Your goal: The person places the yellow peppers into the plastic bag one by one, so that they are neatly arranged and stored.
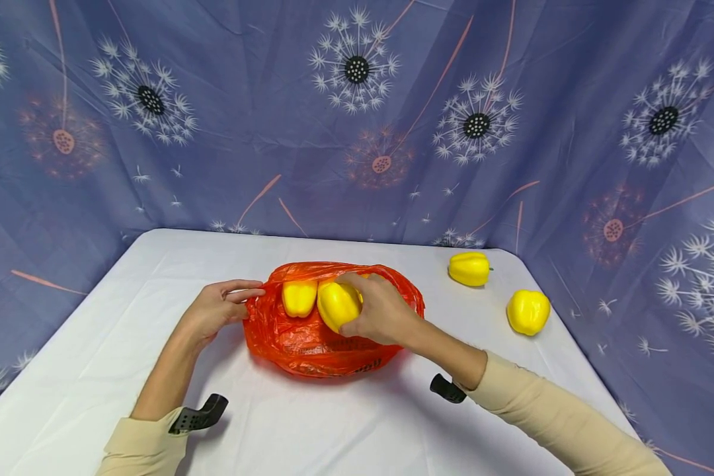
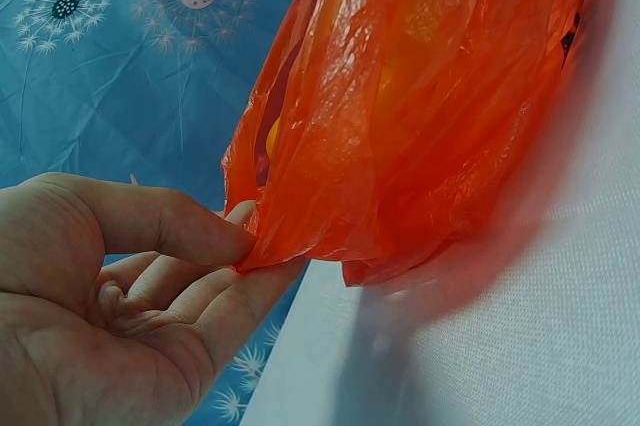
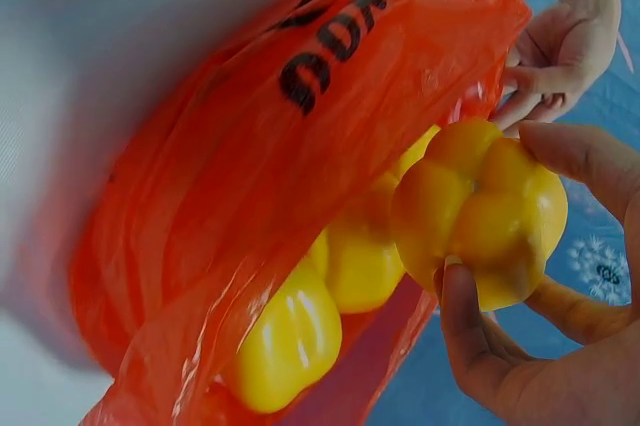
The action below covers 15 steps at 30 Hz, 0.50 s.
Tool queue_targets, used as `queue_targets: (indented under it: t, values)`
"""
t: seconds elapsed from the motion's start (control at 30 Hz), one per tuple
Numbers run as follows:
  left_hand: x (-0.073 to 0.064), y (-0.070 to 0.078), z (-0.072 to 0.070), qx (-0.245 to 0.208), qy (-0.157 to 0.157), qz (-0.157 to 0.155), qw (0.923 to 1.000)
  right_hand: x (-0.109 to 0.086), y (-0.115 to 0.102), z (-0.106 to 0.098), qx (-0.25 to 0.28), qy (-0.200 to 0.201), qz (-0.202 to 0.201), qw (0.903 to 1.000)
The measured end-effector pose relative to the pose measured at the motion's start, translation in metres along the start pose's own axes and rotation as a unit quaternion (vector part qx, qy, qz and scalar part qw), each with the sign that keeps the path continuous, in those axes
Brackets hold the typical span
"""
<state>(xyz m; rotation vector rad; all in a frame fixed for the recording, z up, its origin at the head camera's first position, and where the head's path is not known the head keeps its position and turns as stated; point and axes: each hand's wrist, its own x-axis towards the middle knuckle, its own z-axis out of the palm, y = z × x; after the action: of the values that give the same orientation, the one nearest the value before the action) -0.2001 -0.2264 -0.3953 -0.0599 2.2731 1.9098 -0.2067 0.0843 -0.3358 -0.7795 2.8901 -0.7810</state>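
Observation:
A red plastic bag (image 1: 327, 360) with dark print lies on the table, its mouth spread. My left hand (image 1: 214, 309) pinches the bag's left edge between thumb and fingers, as the left wrist view shows closely. In my right hand (image 1: 383, 309) is a yellow bell pepper (image 1: 336, 307), gripped by thumb and fingertips right over the bag's mouth. Beside it, another yellow bell pepper (image 1: 299, 299) sits in the bag. From the right wrist side, the held pepper's lobed end faces the camera, and more than one yellow pepper (image 3: 288, 341) shows inside, partly covered by red plastic.
Two more yellow bell peppers rest on the table's right side, one pepper (image 1: 469, 269) farther back and one pepper (image 1: 528, 312) near the right edge. White cloth (image 1: 309, 430) covers the table. A blue dandelion-print curtain (image 1: 262, 119) hangs behind and at the sides.

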Motion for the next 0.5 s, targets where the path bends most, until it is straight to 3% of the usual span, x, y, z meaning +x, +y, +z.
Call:
queue_targets:
  t: [0.5]
  values:
    - [0.0,-0.002,0.0,0.005,-0.002,0.005,1.0,0.003,-0.017,0.024,0.012,-0.039,-0.023,0.9989]
